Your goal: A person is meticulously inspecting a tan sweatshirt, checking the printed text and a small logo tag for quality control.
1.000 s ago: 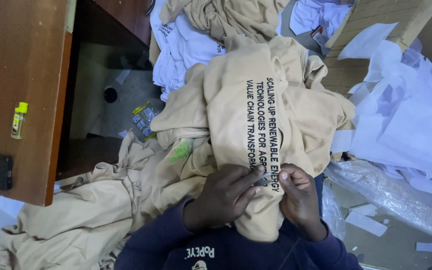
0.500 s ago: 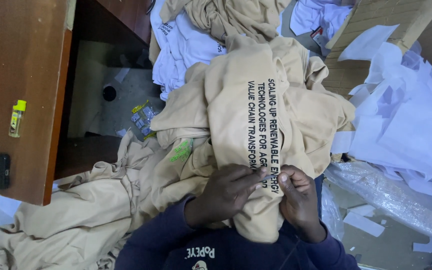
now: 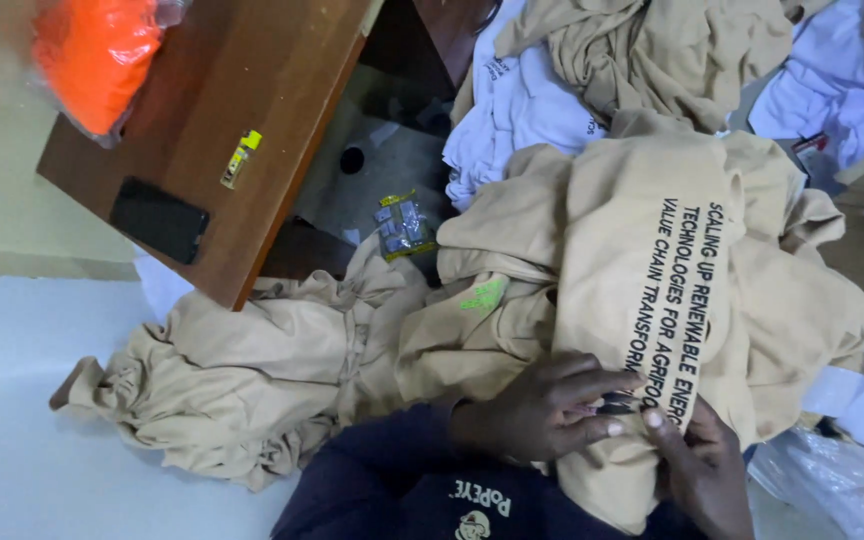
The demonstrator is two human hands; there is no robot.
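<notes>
A tan shirt with black printed lettering lies folded over my lap, on a heap of other tan shirts. My left hand rests on the lower part of the print, fingers pinching the cloth. My right hand grips the same spot from the right, thumb against the fabric. Both hands meet at the bottom of the lettering. A small green mark shows on the cloth to the left.
A brown wooden table at the upper left carries a black phone, a yellow lighter and an orange bag. White shirts lie behind; clear plastic wrapping at the right; a small packet on the floor.
The view has swung right and down, so the table and orange bag now show more. My hands stay on the printed shirt, fingers shifted slightly.
</notes>
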